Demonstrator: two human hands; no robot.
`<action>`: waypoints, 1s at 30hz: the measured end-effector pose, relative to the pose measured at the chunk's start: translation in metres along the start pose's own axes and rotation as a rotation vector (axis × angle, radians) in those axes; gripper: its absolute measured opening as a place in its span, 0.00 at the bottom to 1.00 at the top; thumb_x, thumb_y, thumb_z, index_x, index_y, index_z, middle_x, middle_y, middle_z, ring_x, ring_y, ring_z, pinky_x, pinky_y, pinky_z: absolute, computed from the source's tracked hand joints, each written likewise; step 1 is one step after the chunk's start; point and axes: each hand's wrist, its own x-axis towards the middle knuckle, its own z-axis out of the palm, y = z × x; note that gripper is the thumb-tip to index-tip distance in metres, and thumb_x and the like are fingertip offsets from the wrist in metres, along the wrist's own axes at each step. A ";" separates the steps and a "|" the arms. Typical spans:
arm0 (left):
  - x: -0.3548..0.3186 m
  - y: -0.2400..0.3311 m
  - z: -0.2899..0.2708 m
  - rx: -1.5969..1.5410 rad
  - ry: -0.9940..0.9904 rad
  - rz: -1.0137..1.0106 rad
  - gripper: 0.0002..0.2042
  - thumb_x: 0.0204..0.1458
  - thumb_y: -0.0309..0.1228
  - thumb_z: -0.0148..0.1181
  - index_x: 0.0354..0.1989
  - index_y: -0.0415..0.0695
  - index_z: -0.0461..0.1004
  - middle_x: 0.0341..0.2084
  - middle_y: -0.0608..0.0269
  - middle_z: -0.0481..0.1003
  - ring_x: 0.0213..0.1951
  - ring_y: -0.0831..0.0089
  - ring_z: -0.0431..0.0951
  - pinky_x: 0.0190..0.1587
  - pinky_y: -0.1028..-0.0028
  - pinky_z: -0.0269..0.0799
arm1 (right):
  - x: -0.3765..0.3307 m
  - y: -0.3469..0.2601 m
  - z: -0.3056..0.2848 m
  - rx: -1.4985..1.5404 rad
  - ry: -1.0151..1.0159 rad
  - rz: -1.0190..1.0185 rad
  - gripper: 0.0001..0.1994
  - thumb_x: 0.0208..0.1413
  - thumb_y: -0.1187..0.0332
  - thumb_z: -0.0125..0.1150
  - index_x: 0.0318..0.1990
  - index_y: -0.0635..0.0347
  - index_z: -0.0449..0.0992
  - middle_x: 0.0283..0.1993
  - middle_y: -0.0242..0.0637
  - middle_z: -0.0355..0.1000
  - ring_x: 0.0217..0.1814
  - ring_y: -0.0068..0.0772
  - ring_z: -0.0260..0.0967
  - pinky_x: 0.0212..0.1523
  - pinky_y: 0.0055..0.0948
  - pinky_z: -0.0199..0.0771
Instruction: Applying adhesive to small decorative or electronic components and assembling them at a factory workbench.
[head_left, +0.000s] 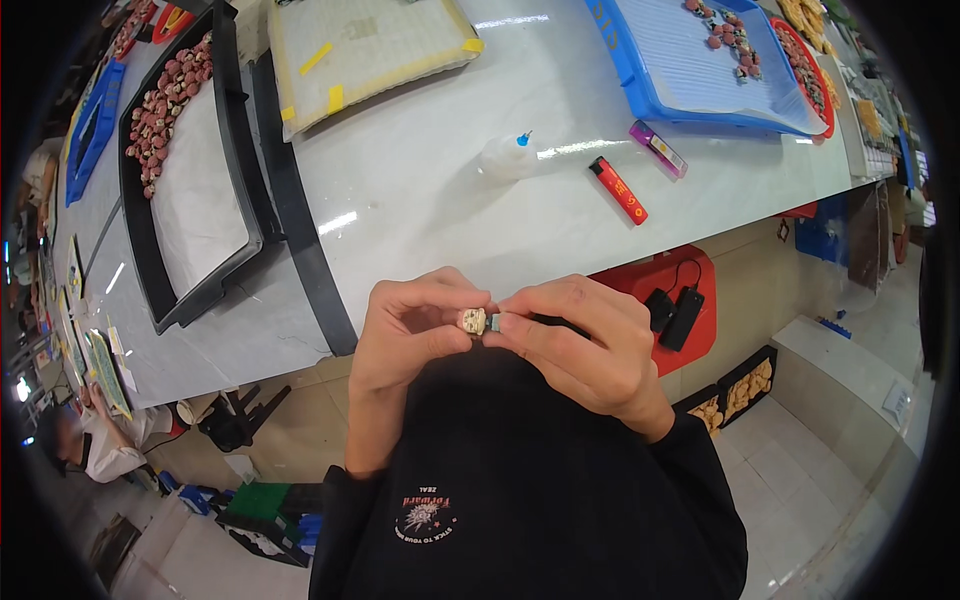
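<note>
Just in front of my dark shirt, at the table's near edge, I hold a small figurine (474, 321) with a cream, face-like front and a dark teal part on its right. My left hand (405, 325) pinches its cream part between thumb and fingertips. From the other side, the thumb and forefinger of my right hand (590, 345) grip the teal end, partly hiding it. Farther away on the table stand a small translucent squeeze bottle (505, 160) with a blue needle tip, a red lighter (618, 190) and a purple lighter (658, 150).
A blue tray (640, 90) with small reddish pieces sits at the far right. To the left lie a black tray (255, 200) of similar pieces and a pale tray with yellow tape (380, 70). A red stool (700, 330) bears a black device. Another person (110, 445) works at lower left.
</note>
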 end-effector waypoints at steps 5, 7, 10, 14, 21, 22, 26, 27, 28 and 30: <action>-0.003 0.000 0.003 0.089 -0.053 0.037 0.16 0.39 0.20 0.69 0.41 0.34 0.77 0.32 0.56 0.75 0.33 0.74 0.75 0.37 0.77 0.71 | -0.005 -0.002 -0.006 0.025 -0.033 -0.013 0.11 0.33 0.77 0.72 0.27 0.65 0.75 0.29 0.38 0.72 0.24 0.30 0.71 0.20 0.22 0.71; -0.003 0.003 0.005 0.087 -0.061 0.022 0.17 0.39 0.21 0.69 0.40 0.35 0.77 0.31 0.56 0.75 0.33 0.74 0.75 0.37 0.77 0.71 | -0.007 -0.004 -0.006 0.061 -0.023 -0.020 0.11 0.33 0.77 0.71 0.26 0.65 0.75 0.29 0.38 0.72 0.24 0.30 0.71 0.20 0.21 0.71; -0.001 0.004 0.009 0.092 -0.068 0.007 0.17 0.38 0.22 0.70 0.40 0.35 0.77 0.30 0.56 0.76 0.32 0.74 0.75 0.36 0.78 0.71 | -0.008 -0.004 -0.008 0.063 -0.004 -0.023 0.11 0.33 0.78 0.71 0.26 0.66 0.75 0.29 0.38 0.72 0.23 0.30 0.70 0.20 0.20 0.70; 0.001 0.003 0.012 0.101 -0.081 0.005 0.17 0.38 0.22 0.70 0.40 0.35 0.77 0.30 0.57 0.76 0.31 0.75 0.75 0.35 0.78 0.71 | -0.009 -0.001 -0.012 0.111 0.015 -0.012 0.11 0.32 0.79 0.71 0.25 0.66 0.74 0.28 0.39 0.73 0.23 0.31 0.70 0.19 0.21 0.70; 0.008 0.007 0.019 0.246 -0.102 -0.036 0.15 0.38 0.23 0.70 0.37 0.34 0.78 0.29 0.56 0.76 0.31 0.73 0.75 0.32 0.78 0.70 | -0.008 -0.001 -0.025 0.099 0.018 -0.045 0.08 0.34 0.79 0.69 0.23 0.67 0.75 0.28 0.38 0.72 0.23 0.30 0.71 0.20 0.22 0.72; 0.009 0.006 0.018 0.264 -0.100 -0.031 0.15 0.39 0.24 0.70 0.37 0.34 0.78 0.29 0.56 0.76 0.30 0.73 0.75 0.32 0.78 0.70 | -0.006 -0.002 -0.031 0.081 -0.027 -0.053 0.07 0.35 0.79 0.69 0.24 0.67 0.74 0.29 0.38 0.72 0.24 0.30 0.71 0.21 0.22 0.72; 0.013 0.008 0.021 0.271 -0.086 -0.012 0.15 0.41 0.27 0.70 0.37 0.33 0.78 0.29 0.56 0.75 0.30 0.73 0.74 0.32 0.78 0.68 | -0.005 -0.002 -0.036 0.097 -0.010 -0.048 0.08 0.38 0.78 0.68 0.27 0.66 0.73 0.30 0.37 0.71 0.26 0.31 0.72 0.23 0.24 0.74; 0.014 0.008 0.023 0.292 -0.082 0.002 0.15 0.41 0.28 0.70 0.36 0.32 0.78 0.29 0.56 0.74 0.30 0.74 0.73 0.32 0.79 0.67 | -0.006 -0.003 -0.036 0.109 0.021 -0.047 0.08 0.39 0.77 0.69 0.27 0.66 0.73 0.30 0.37 0.71 0.26 0.31 0.72 0.23 0.24 0.74; 0.017 0.014 0.032 0.323 -0.079 0.008 0.16 0.43 0.31 0.69 0.37 0.32 0.77 0.28 0.57 0.74 0.31 0.74 0.72 0.34 0.78 0.66 | -0.005 -0.005 -0.038 0.110 0.072 -0.044 0.09 0.39 0.76 0.69 0.26 0.65 0.73 0.30 0.36 0.71 0.27 0.30 0.72 0.24 0.24 0.74; 0.017 0.019 0.044 0.436 -0.067 0.101 0.16 0.50 0.34 0.63 0.41 0.32 0.76 0.28 0.59 0.72 0.31 0.75 0.70 0.34 0.78 0.63 | -0.005 -0.006 -0.035 0.128 0.084 0.027 0.09 0.41 0.72 0.69 0.28 0.62 0.73 0.30 0.35 0.71 0.28 0.30 0.71 0.26 0.25 0.73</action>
